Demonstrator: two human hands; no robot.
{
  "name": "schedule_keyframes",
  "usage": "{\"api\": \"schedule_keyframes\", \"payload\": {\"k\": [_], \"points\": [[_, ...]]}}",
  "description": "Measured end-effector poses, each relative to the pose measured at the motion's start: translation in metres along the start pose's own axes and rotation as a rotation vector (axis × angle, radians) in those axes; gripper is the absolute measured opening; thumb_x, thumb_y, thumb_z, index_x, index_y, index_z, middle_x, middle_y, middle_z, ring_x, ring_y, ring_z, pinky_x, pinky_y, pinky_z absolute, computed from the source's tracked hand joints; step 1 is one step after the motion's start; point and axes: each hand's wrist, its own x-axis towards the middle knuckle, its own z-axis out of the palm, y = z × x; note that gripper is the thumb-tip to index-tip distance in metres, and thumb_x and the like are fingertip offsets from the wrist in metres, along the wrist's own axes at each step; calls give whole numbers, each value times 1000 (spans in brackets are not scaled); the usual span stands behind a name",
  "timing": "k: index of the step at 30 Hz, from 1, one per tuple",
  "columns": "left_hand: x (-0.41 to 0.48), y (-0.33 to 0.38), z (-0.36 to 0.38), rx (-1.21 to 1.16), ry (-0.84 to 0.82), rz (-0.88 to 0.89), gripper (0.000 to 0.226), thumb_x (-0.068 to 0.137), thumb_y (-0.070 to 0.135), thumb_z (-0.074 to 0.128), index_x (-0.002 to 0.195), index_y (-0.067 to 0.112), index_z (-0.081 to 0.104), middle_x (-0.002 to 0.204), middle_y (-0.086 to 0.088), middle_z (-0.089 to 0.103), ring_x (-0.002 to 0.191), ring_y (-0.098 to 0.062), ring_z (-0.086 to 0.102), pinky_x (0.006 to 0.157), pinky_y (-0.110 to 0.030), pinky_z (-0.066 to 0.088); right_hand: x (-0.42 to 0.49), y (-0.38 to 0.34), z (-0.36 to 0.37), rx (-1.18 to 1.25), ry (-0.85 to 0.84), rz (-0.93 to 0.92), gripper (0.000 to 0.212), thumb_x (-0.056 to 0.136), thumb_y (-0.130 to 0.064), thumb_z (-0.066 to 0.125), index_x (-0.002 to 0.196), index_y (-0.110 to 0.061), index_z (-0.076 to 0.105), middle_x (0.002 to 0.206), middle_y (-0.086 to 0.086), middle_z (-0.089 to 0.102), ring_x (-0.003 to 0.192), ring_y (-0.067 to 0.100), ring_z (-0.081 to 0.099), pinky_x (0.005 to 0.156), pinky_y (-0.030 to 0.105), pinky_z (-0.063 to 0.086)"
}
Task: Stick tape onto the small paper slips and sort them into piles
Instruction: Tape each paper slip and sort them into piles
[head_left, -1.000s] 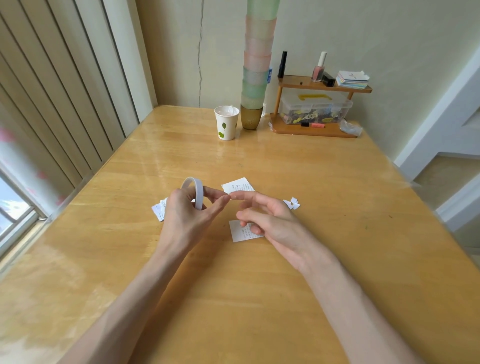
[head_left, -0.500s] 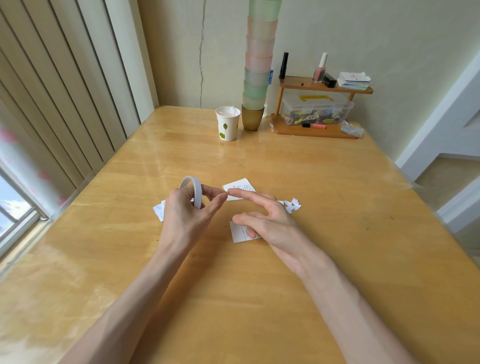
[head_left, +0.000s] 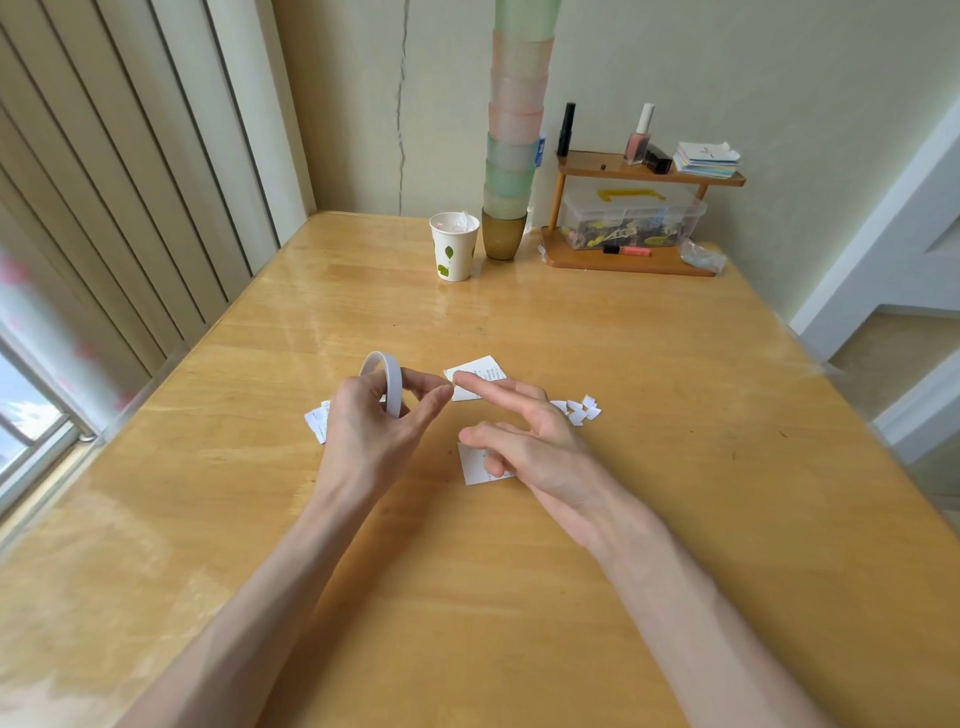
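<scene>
We note left hand (head_left: 363, 431) fingers clamped on tape roll (head_left: 393, 382); right hand (head_left: 535, 447) fingers apart, relaxed, over paper slip (head_left: 472, 466).

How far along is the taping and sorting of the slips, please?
Seemingly done: a pile of slips beside the left hand. In hand: the left hand grips the tape roll; the right hand puts its index finger to the left fingertips, perhaps at the tape end. Left: the far slip and the near slip under the right hand; scraps lie at right.
</scene>
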Motion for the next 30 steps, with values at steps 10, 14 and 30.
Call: {"api": "schedule_keyframes", "payload": {"k": [10,14,30], "points": [[-2,5,1,-101,-56,-56,16,91,29,80,89,13,78,46,22,52,41,-2,41,45,-11,32,4,6,-4,9,65,2,72,86,-34,82,147,-52,48,150,-19,40,71,11,59,82,27,47],[-3,6,3,-208,-109,-114,21,90,27,80,92,7,77,49,19,54,49,-12,36,46,-14,33,5,0,-16,-69,192,-89,34,92,-31,79,125,-37,73,133,-16,58,83,-1,68,74,17,47],[-6,8,5,-207,-226,-104,17,91,20,78,89,3,76,46,16,51,44,-6,36,48,-16,35,12,9,-24,-208,223,-192,6,90,-31,81,96,-28,82,114,-7,71,97,16,69,93,37,56]]}}
